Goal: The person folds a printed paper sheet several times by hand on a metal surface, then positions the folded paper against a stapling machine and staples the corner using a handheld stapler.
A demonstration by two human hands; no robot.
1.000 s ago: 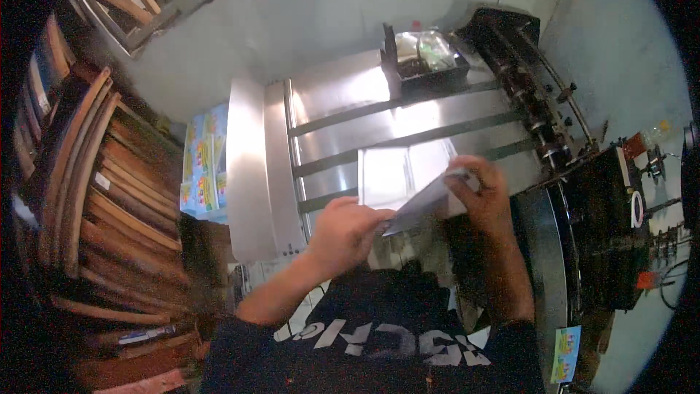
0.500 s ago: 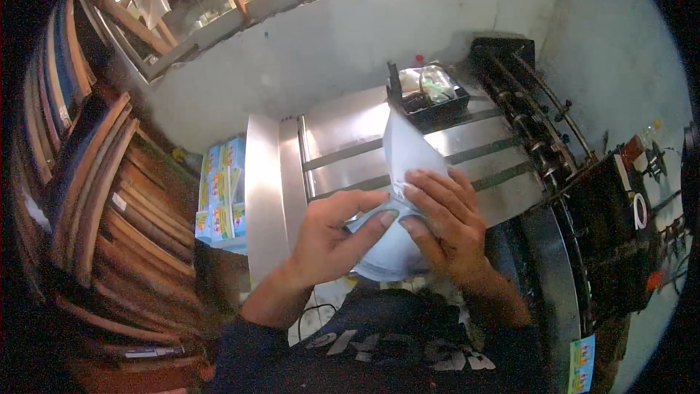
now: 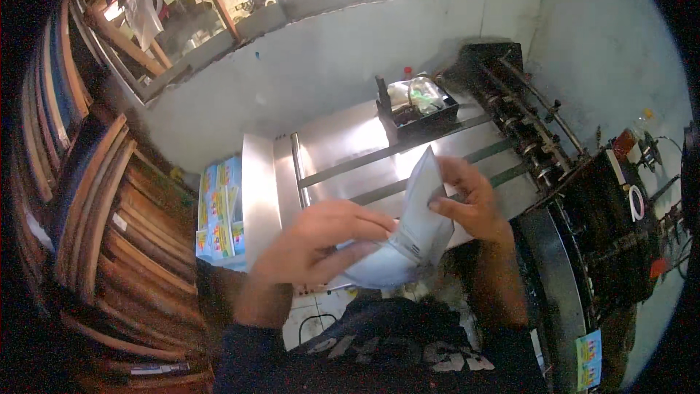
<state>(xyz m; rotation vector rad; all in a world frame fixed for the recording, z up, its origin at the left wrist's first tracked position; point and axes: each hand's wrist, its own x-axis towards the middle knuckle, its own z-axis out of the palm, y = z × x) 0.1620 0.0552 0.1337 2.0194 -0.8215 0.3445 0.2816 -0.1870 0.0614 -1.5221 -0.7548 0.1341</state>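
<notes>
Above the near part of the metal tabletop (image 3: 328, 142), a seemingly folded white paper (image 3: 424, 228) is held up at a tilt, off the surface. The left hand (image 3: 310, 244) is closed on its lower left part, though blur hides the exact contact; the right hand (image 3: 475, 201) pinches its upper right edge, thumb on the near face. Gripping opposite sides probably stops such thin paper flopping. Toward the far side, a black tray (image 3: 426, 124) corrals clear plastic (image 3: 421, 93), likely out of the hands' way, while blue printed packets (image 3: 219, 211) sit stacked left of the metal, presumably within reach.
</notes>
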